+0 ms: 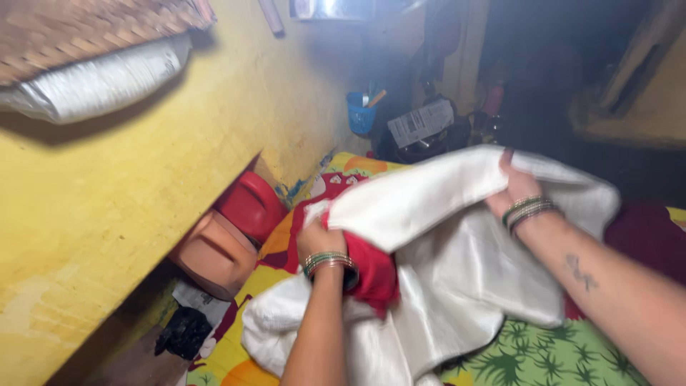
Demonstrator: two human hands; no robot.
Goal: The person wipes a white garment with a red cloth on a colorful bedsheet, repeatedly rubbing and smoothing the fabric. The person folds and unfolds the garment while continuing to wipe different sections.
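Right hand, left hand grip white cloth; grey-white label behind.

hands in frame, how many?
2. The left hand grips the white cloth at its near-left edge; the right hand holds its upper fold. None hidden, as far as visible.

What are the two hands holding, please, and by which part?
Both hold the white cloth by its upper edge: the left hand near the red fabric, the right hand further along.
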